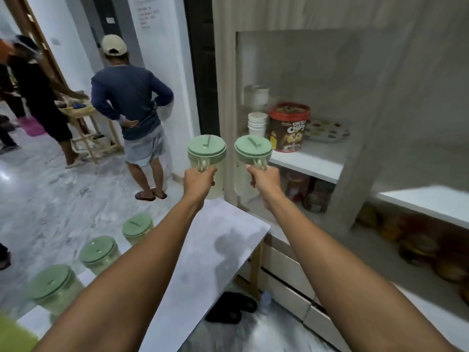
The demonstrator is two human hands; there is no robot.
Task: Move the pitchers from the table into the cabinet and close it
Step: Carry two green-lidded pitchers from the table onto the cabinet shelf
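Observation:
I hold two clear pitchers with pale green lids in the air, one in each hand, by their handles. My left hand (199,177) grips the left pitcher (206,153), which hangs above the table's far corner. The right pitcher (252,153), held by my right hand (265,180), is in front of the cabinet's (363,158) open left section, level with its white shelf (309,163). Three more green-lidded pitchers stand on the grey table (215,250) at my lower left: one (137,228), a second (100,252), a third (53,285).
On the cabinet shelf stand a stack of white cups (257,124), a red-lidded snack tub (289,129) and a patterned plate (327,130). Jars fill the lower shelves. Two people (132,102) stand on the marble floor to the left, near a wooden stool. Dark sandals (229,308) lie under the table.

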